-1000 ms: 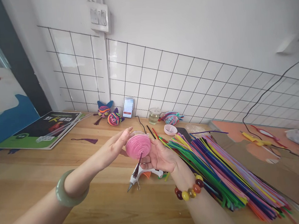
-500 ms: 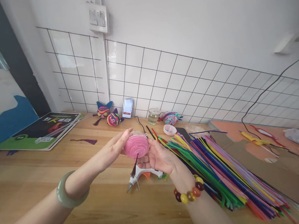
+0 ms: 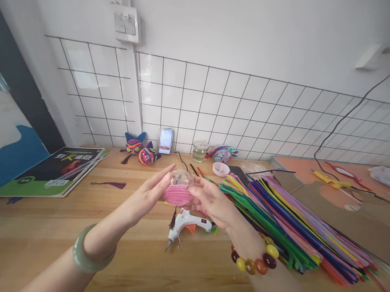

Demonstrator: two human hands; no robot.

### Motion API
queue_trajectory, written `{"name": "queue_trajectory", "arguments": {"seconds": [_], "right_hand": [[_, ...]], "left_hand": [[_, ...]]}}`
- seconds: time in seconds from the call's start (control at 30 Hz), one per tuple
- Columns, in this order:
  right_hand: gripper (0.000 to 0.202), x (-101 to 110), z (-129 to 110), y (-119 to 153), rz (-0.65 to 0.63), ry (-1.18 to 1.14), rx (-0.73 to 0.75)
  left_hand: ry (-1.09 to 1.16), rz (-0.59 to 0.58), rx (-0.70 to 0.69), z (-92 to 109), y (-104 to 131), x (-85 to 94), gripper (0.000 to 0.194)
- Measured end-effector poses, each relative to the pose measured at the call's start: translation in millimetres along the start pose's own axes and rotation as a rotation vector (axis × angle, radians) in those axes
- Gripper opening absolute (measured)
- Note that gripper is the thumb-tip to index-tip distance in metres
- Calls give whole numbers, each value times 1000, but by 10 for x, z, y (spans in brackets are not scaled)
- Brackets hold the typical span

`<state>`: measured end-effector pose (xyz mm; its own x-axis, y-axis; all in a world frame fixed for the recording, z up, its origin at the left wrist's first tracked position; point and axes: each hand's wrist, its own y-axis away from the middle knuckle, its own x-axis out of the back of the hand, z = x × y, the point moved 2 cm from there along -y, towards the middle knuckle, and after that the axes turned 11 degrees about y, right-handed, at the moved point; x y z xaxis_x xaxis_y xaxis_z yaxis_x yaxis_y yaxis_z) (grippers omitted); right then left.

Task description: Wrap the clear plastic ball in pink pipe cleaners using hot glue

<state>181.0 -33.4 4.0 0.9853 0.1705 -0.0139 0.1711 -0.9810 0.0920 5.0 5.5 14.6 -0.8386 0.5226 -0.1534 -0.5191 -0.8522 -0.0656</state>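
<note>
Between my two hands is a clear plastic ball [image 3: 181, 178], its lower half wrapped in coiled pink pipe cleaner [image 3: 177, 195]. A dark tassel [image 3: 172, 219] hangs from its underside. My left hand [image 3: 156, 187] holds the ball from the left with its fingers long and close together. From the right, my right hand [image 3: 208, 197] grips it with the thumb on the front, over the pink edge; its other fingers are partly hidden behind. Just below lies a white glue gun [image 3: 190, 221] on the wooden table [image 3: 150, 273], its nozzle pointing to the lower left.
Bundles of coloured pipe cleaners [image 3: 280, 220] spread over the right side. Toward the wall stand striped craft figures [image 3: 149, 154], a phone [image 3: 165, 141], a glass jar [image 3: 200, 151] and a pink bowl [image 3: 221, 169]. A purple tassel [image 3: 117, 185] and a book [image 3: 66, 168] lie left.
The ball has tipped so that its clear upper half shows and the pink coils face down. My right hand has turned, its thumb now lying across the front of the ball.
</note>
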Motion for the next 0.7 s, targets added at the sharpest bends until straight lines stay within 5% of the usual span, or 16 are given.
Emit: {"name": "queue_trajectory", "arguments": {"seconds": [0.13,0.37,0.7], "right_hand": [[49,11,-13,14,68,65,26],[51,14,22,16,86,134,99],[51,-24,4,36,100,224,172]], "left_hand": [[-45,-19,-33,-3,5,-4,77],[30,-150,-3,-50,-19,-36,106],[-20,-26,-2,27,33,-64,92]]}}
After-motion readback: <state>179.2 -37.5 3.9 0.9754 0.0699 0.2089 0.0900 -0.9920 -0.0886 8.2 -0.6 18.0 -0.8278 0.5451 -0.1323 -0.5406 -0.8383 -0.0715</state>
